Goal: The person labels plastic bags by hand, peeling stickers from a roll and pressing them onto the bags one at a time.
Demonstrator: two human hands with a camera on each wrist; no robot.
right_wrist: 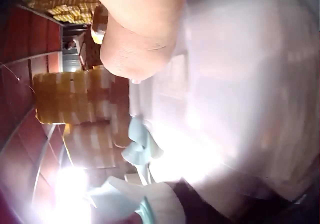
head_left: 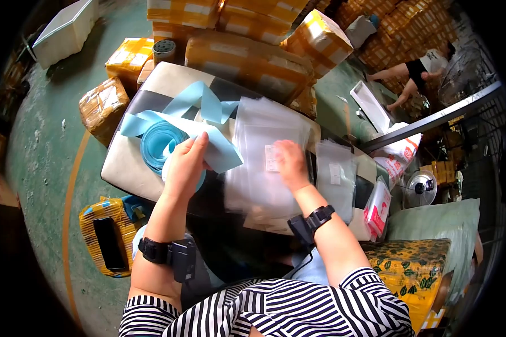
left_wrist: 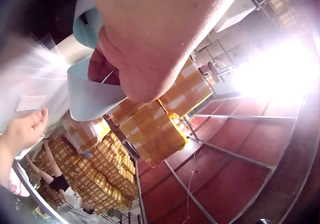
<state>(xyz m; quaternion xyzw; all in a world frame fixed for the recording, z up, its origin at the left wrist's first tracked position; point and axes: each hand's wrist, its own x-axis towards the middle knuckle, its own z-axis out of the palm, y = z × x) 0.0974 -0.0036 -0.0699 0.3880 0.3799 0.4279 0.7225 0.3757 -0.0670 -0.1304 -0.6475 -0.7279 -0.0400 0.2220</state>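
Observation:
My left hand (head_left: 184, 165) grips a light blue ribbon (head_left: 226, 153), whose free end sticks out to the right past the thumb. In the left wrist view the ribbon (left_wrist: 92, 101) bends round in front of the curled fingers. Beside this hand lies the ribbon's coiled roll (head_left: 156, 145), with loose folds beyond it. My right hand (head_left: 292, 167) pinches a clear plastic bag (head_left: 253, 182) by its white label (head_left: 271, 158); the fingertips are blurred. The bag's lower left edge is smeared by motion over other bags. In the right wrist view the bag (right_wrist: 220, 84) spreads widely beside the hand.
A black-and-white padded surface (head_left: 126, 160) carries these things. More clear bags (head_left: 335, 188) and a red-and-white packet (head_left: 378, 208) lie at its right. Taped cartons (head_left: 247, 62) stand behind it. A phone (head_left: 109, 244) rests on a taped parcel at left. Another person (head_left: 419, 73) is at the far right.

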